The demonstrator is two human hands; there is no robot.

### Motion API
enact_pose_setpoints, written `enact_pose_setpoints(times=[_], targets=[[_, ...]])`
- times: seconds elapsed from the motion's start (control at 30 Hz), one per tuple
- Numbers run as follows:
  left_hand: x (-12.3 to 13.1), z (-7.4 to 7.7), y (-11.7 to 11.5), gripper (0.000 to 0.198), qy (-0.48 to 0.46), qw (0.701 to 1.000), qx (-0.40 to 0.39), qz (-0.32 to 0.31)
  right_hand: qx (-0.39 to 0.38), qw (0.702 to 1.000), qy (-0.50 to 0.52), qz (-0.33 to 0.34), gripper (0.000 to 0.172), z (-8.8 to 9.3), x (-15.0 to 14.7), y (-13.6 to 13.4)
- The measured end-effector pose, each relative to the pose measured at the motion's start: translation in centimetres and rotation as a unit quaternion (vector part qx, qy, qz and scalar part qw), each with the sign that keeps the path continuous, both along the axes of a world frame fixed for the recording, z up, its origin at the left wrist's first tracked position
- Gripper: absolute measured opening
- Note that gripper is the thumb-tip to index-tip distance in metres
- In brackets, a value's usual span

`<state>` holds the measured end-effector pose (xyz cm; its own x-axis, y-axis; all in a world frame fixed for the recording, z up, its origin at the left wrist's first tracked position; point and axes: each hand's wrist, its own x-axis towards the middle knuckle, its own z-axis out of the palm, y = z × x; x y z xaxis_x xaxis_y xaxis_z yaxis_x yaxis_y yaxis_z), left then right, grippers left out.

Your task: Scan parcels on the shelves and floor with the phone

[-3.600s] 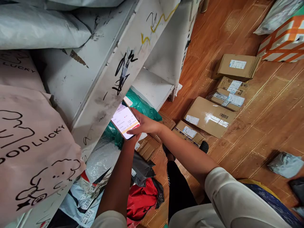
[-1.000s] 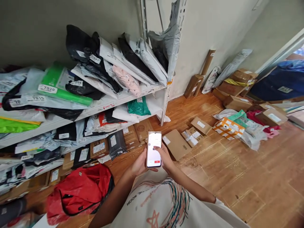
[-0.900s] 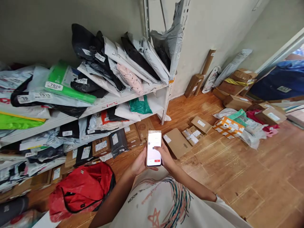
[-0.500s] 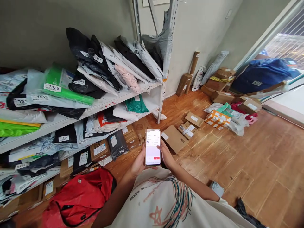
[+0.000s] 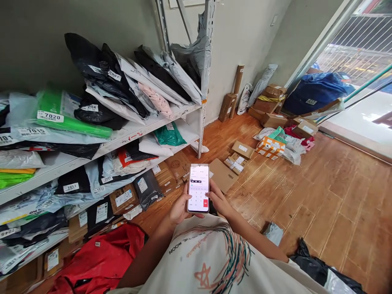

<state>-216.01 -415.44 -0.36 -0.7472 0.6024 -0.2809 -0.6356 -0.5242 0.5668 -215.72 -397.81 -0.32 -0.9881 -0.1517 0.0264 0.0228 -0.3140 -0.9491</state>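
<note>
A phone [image 5: 198,188] is held upright in front of my shirt, its screen lit with a number keypad and a red button at the lower right. My left hand [image 5: 181,206] wraps round its left edge, the thumb at the screen's left side. My right hand [image 5: 218,200] grips the right edge, with the thumb over the keypad near the red button. Some fingers are hidden behind the phone.
Shelves [image 5: 128,136] at the left hold labelled parcels, among them a green one [image 5: 73,118]. A red bag [image 5: 104,255] lies below. Cardboard boxes [image 5: 222,175] sit on the floor ahead, a blue sack [image 5: 315,94] by the doorway, and black plastic [image 5: 318,265] at lower right.
The phone screen now shows a keypad. My left thumb has come onto the screen's edge, and my right thumb sits lower. The view has turned right, so shelves and boxes appear further left.
</note>
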Motion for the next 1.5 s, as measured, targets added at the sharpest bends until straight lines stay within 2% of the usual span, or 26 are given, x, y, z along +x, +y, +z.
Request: enact_pose_setpoints(times=[0.3, 0.4, 0.53, 0.7, 0.8, 0.9, 1.0, 1.17, 1.27, 1.37, 1.5], targets=[[-1.3, 0.2, 1.2, 0.086, -0.014, 0.998, -0.063, -0.026, -0.057, 0.998, -0.022, 0.015, 0.06, -0.5, -0.6, 0.9], [-1.8, 0.0, 2.4, 0.087, -0.021, 0.999, -0.02, -0.032, -0.062, 0.998, -0.026, 0.016, 0.062, -0.4, -0.8, 2.3], [-2.4, 0.5, 5.0, 0.097, -0.016, 0.998, 0.029, -0.062, -0.062, 0.997, -0.04, 0.006, 0.065, -0.6, -1.1, 5.5], [-3.4, 1.5, 10.6, 0.11, 0.025, 0.993, -0.011, -0.116, -0.075, 0.995, -0.046, -0.041, 0.065, -1.3, -1.3, 11.1], [-4.1, 1.5, 15.7, 0.111, 0.046, 0.989, -0.027, -0.138, -0.082, 0.994, -0.05, -0.059, 0.061, -1.4, -1.5, 16.0], [-4.6, 1.1, 22.2, 0.11, 0.05, 0.987, -0.025, -0.154, -0.08, 0.993, -0.054, -0.071, 0.057, -1.3, -1.5, 22.6], [-4.8, 0.8, 30.4, 0.106, 0.031, 0.986, -0.017, -0.164, -0.073, 0.991, -0.067, -0.092, 0.051, -1.0, -1.5, 30.4], [-4.6, 0.9, 45.4, 0.103, 0.018, 0.988, 0.0, -0.156, -0.055, 0.977, -0.1, -0.178, 0.037, -0.4, -1.6, 43.4], [-4.7, 0.7, 53.1, 0.1, 0.023, 0.983, -0.002, -0.181, -0.055, 0.971, -0.112, -0.206, 0.032, -0.6, -1.2, 50.7], [-4.8, 0.5, 59.0, 0.095, 0.035, 0.98, -0.003, -0.197, -0.066, 0.971, -0.111, -0.201, 0.034, -1.3, -0.2, 57.2], [-4.4, 0.5, 64.5, 0.092, 0.039, 0.978, -0.007, -0.207, -0.063, 0.978, -0.101, -0.174, 0.047, -2.1, 1.6, 63.8]])
